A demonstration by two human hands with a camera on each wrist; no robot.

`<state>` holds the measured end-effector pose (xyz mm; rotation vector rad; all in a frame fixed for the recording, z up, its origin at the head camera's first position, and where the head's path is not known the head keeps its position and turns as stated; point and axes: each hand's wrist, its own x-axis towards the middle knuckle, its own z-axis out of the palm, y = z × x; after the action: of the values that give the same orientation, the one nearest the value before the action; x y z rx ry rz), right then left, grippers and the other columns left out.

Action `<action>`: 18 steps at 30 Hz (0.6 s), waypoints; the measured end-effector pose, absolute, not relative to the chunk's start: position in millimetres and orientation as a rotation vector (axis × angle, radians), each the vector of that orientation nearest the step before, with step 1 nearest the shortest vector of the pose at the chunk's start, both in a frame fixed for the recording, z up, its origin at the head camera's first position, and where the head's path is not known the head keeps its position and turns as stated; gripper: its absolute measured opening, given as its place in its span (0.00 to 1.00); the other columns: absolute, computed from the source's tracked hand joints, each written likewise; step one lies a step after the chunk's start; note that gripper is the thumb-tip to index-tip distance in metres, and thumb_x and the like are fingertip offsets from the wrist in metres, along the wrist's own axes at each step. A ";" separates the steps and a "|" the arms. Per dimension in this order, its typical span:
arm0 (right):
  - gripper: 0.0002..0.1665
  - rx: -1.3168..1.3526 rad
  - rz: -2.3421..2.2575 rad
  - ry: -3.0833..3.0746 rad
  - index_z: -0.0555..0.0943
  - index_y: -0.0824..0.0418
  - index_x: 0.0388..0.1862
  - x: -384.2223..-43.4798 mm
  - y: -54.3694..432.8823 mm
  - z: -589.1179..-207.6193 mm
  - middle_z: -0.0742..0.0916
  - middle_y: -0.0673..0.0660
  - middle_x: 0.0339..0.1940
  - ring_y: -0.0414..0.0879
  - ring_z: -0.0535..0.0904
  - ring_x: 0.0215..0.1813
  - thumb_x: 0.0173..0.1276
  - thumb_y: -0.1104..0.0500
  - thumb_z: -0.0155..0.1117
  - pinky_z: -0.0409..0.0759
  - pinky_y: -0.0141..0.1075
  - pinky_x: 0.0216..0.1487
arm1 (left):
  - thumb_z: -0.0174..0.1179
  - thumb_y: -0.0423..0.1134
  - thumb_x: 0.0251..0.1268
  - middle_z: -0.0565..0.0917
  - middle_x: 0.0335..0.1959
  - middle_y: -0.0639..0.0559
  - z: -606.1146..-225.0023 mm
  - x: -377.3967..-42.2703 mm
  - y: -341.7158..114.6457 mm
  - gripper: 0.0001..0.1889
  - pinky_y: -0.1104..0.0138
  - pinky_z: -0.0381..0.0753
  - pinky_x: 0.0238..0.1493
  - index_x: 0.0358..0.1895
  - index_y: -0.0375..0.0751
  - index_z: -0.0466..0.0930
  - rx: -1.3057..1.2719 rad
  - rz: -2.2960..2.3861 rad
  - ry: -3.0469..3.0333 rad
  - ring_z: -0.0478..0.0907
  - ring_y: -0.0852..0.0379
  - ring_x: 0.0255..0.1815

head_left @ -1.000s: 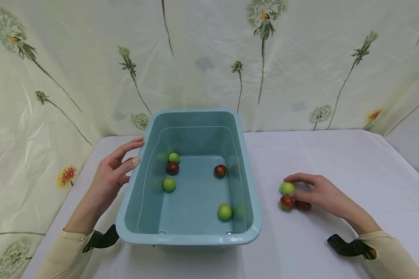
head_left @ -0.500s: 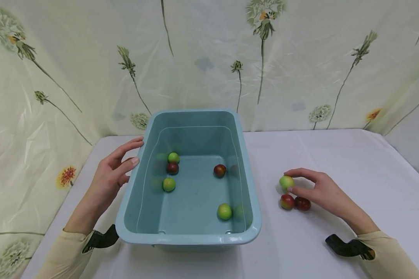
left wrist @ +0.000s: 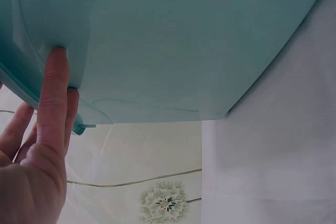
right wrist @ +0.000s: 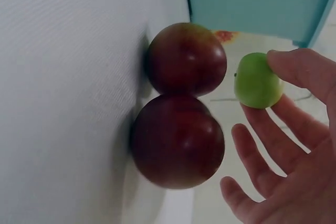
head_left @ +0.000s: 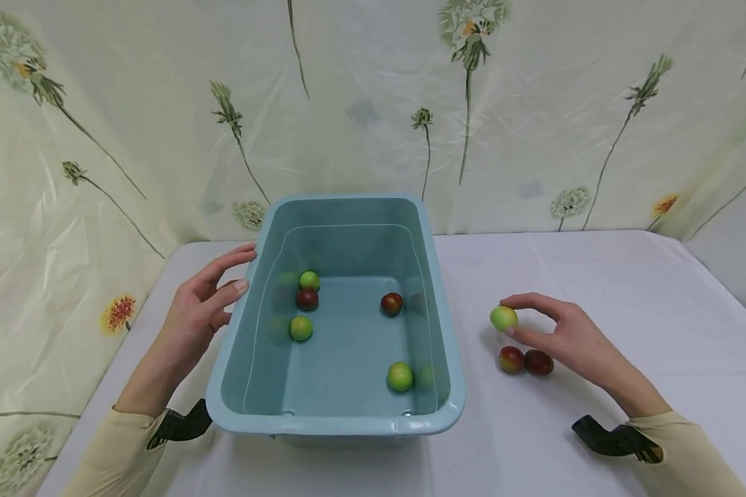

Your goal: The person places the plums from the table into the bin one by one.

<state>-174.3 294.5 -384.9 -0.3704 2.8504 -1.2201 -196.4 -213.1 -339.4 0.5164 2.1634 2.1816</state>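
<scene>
In the head view my right hand (head_left: 562, 331) pinches a green plum (head_left: 503, 318) between thumb and fingertips, held above the tablecloth. In the right wrist view the held plum (right wrist: 258, 81) shows against the thumb, with the other fingers spread loosely. Below it two red plums, a nearer one (right wrist: 177, 141) and a farther one (right wrist: 186, 59), touch each other on the cloth. My left hand (head_left: 202, 297) rests against the left side of a blue plastic tub (head_left: 336, 426). In the left wrist view its straight fingers (left wrist: 55, 93) touch the tub's outer wall (left wrist: 157, 51) below the rim.
Inside the tub lie several plums: a green one (head_left: 309, 281) beside a red one (head_left: 307, 299), a green one (head_left: 301, 328), a red one (head_left: 391, 304) and a green one (head_left: 400, 376). A white cloth (head_left: 597, 276) covers the table. Flower-printed sheeting (head_left: 360, 103) hangs behind.
The right hand has lifted the green plum off the cloth, away from the two red plums, and moved slightly left towards the tub. The left hand and tub stay put.
</scene>
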 end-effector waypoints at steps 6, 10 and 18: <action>0.22 -0.407 -1.229 2.895 0.79 0.52 0.59 -173.9 288.1 -380.4 0.83 0.54 0.57 0.53 0.70 0.65 0.67 0.52 0.69 0.63 0.65 0.62 | 0.51 0.35 0.76 0.64 0.72 0.49 -339.3 -196.6 -213.1 0.20 0.57 0.86 0.40 0.68 0.40 0.70 0.520 2.184 2.156 0.80 0.52 0.51; 0.22 -0.447 -1.223 2.936 0.80 0.51 0.58 -174.4 286.0 -378.9 0.83 0.54 0.57 0.52 0.71 0.63 0.67 0.53 0.70 0.65 0.65 0.61 | 0.51 0.35 0.76 0.64 0.72 0.49 -339.5 -196.7 -213.3 0.20 0.57 0.85 0.40 0.68 0.41 0.70 0.522 2.180 2.165 0.80 0.52 0.52; 0.24 -0.450 -1.273 2.955 0.78 0.55 0.62 -176.3 280.9 -372.8 0.82 0.57 0.58 0.58 0.69 0.67 0.67 0.55 0.69 0.63 0.70 0.60 | 0.50 0.35 0.76 0.64 0.73 0.49 -340.5 -196.7 -213.9 0.20 0.57 0.85 0.41 0.69 0.41 0.70 0.534 2.170 2.172 0.77 0.52 0.58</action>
<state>-176.3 280.9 -372.8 -0.4498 2.9552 -1.2729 -196.7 -213.9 -340.5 0.5340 2.1716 2.1700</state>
